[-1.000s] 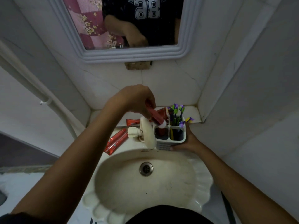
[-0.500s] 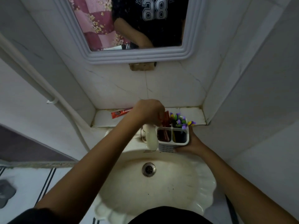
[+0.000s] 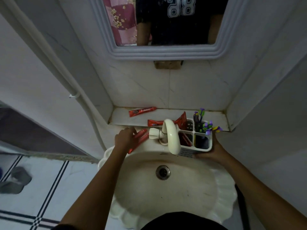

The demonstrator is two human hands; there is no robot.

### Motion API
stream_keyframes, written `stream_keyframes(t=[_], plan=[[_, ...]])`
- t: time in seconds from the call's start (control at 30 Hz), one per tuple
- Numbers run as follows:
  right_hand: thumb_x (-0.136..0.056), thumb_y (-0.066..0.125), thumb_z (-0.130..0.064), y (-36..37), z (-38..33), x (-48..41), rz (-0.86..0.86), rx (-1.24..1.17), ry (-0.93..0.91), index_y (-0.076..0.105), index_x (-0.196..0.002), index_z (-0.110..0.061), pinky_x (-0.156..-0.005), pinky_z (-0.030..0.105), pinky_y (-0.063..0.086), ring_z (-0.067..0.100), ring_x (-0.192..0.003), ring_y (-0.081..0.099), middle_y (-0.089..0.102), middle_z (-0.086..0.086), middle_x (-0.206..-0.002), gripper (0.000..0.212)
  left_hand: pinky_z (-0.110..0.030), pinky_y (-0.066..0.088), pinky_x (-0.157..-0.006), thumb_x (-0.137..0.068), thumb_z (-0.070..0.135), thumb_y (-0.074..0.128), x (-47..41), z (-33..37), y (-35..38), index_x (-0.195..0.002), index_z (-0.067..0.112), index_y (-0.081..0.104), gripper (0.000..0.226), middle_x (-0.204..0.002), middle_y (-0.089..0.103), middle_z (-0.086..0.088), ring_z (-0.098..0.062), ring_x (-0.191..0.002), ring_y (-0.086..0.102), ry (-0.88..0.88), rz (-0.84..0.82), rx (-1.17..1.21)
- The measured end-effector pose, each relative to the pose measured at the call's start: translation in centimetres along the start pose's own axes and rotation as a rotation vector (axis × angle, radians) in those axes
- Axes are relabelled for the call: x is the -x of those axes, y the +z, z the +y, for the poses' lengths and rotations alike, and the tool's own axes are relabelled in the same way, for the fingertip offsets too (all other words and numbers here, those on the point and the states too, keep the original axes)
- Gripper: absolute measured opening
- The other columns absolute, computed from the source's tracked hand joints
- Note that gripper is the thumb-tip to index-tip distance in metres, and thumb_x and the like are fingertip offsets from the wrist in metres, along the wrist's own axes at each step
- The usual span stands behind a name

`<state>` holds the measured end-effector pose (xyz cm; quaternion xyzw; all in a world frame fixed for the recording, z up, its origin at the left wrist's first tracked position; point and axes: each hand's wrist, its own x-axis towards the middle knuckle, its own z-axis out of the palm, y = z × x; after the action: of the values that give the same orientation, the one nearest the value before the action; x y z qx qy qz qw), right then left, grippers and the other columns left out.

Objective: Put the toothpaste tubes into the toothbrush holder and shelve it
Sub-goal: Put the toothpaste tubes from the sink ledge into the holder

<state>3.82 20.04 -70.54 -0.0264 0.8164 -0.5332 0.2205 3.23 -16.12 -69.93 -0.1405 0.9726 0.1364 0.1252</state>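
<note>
My right hand [image 3: 211, 151] grips the front right corner of the white four-compartment toothbrush holder [image 3: 201, 149], which stands on the sink rim beside the faucet. Purple and green toothbrushes [image 3: 203, 124] stick out of its back right compartment. A red toothpaste tube [image 3: 182, 121] stands in its left side. My left hand [image 3: 124, 138] lies palm down on two red tubes [image 3: 141, 138] on the left sink rim; a grip cannot be seen. Another tube [image 3: 142, 111] lies on the tiled shelf [image 3: 214, 118], and one more tube [image 3: 155, 122] at the shelf's front edge.
The cream faucet [image 3: 171, 136] arches over the basin between my hands. The sink basin [image 3: 182, 188] with its drain lies below. A framed mirror [image 3: 166, 52] hangs above the shelf. A white pipe [image 3: 73, 95] runs down the left wall.
My left hand let go of the tube it put into the holder and moved left onto the two tubes on the sink rim. My right hand stays on the holder.
</note>
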Motion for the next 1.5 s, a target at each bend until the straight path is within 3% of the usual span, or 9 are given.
stream_keyframes(t=[0.13,0.3,0.47,0.63,0.77,0.93,1.17,1.37,1.5], plan=[[-0.067,0.072,0.023,1.0,-0.4,-0.6,0.032,-0.054,-0.01,0.023,-0.126,-0.026,-0.065,0.002,0.049,-0.018,-0.084,0.062,0.044,0.007,-0.124,0.092,-0.045,0.052,-0.091,-0.082,0.036,0.064,-1.2,-0.8,0.3,-0.109,0.026,0.07,0.029,-0.106,0.068,-0.001,-0.023,-0.096,0.064,-0.061,-0.085,0.037],[-0.032,0.09,-0.05,0.2,-0.6,0.2,0.018,0.027,0.021,0.019,-0.146,-0.011,-0.088,0.013,0.046,0.015,-0.115,0.051,0.048,0.003,-0.129,0.14,-0.047,0.056,-0.087,-0.081,0.043,0.068,-2.4,-2.3,0.5,-0.101,0.019,0.073,0.031,-0.078,0.07,0.0,-0.022,-0.08,0.069,-0.139,-0.212,0.201],[-0.064,0.076,0.021,0.8,-0.9,0.0,0.029,-0.005,-0.03,0.017,-0.145,0.0,-0.071,0.0,0.047,-0.017,-0.092,0.06,0.048,0.014,-0.134,0.102,-0.041,0.058,-0.08,-0.087,0.041,0.065,-2.4,-2.4,-0.6,-0.111,0.013,0.062,0.037,-0.102,0.07,-0.008,-0.022,-0.081,0.068,-0.104,-0.099,0.243],[-0.062,0.088,-0.001,0.4,-1.3,0.5,0.034,0.009,-0.017,0.017,-0.147,-0.014,-0.095,0.02,0.044,0.019,-0.123,0.053,0.045,0.012,-0.141,0.111,-0.027,0.049,-0.044,-0.082,0.05,0.069,-1.0,1.4,-6.6,-0.099,0.015,0.062,0.04,-0.088,0.071,-0.003,-0.018,-0.06,0.071,0.07,0.108,0.558],[-0.057,0.084,0.015,0.6,-0.7,0.4,0.05,0.033,-0.096,0.019,-0.145,-0.001,-0.078,-0.002,0.044,-0.021,-0.102,0.054,0.047,0.012,-0.132,0.11,-0.019,0.052,-0.055,-0.079,0.035,0.076,0.8,8.1,-12.8,-0.096,0.019,0.068,0.025,-0.09,0.069,0.005,-0.009,-0.068,0.069,0.373,0.033,0.55],[-0.058,0.082,0.018,0.6,-0.9,0.5,0.079,-0.03,-0.123,0.023,-0.138,-0.013,-0.077,-0.004,0.042,-0.031,-0.097,0.049,0.047,-0.012,-0.119,0.104,-0.019,0.055,-0.059,-0.073,0.029,0.082,2.1,15.5,-14.0,-0.088,0.014,0.07,0.024,-0.089,0.073,-0.002,-0.013,-0.071,0.071,0.545,-0.151,0.407],[-0.059,0.082,0.017,0.7,-1.0,0.3,0.085,-0.028,-0.105,0.004,-0.137,-0.02,-0.074,-0.004,0.043,0.014,-0.118,0.044,0.042,0.003,-0.127,0.116,-0.034,0.057,-0.079,-0.071,0.022,0.084,1.1,20.6,-11.0,-0.09,0.013,0.077,0.022,-0.093,0.074,-0.003,-0.02,-0.086,0.069,0.653,-0.085,-0.092],[-0.06,0.081,0.017,0.8,-1.2,0.4,0.093,-0.07,-0.097,-0.005,-0.148,-0.009,-0.07,-0.003,0.044,0.017,-0.117,0.048,0.047,0.0,-0.12,0.126,-0.036,0.059,-0.08,-0.077,0.023,0.079,0.0,19.7,-11.8,-0.091,0.018,0.075,0.015,-0.094,0.074,0.001,-0.011,-0.075,0.067,0.664,-0.058,-0.001],[-0.063,0.075,0.023,1.0,-1.7,0.8,0.092,-0.099,-0.121,0.003,-0.137,-0.022,-0.067,-0.005,0.042,0.016,-0.112,0.045,0.043,-0.007,-0.114,0.112,-0.036,0.054,-0.08,-0.081,0.029,0.074,-1.3,13.2,-11.2,-0.098,0.023,0.07,0.019,-0.099,0.068,0.004,-0.015,-0.09,0.063,0.429,0.16,0.215]])
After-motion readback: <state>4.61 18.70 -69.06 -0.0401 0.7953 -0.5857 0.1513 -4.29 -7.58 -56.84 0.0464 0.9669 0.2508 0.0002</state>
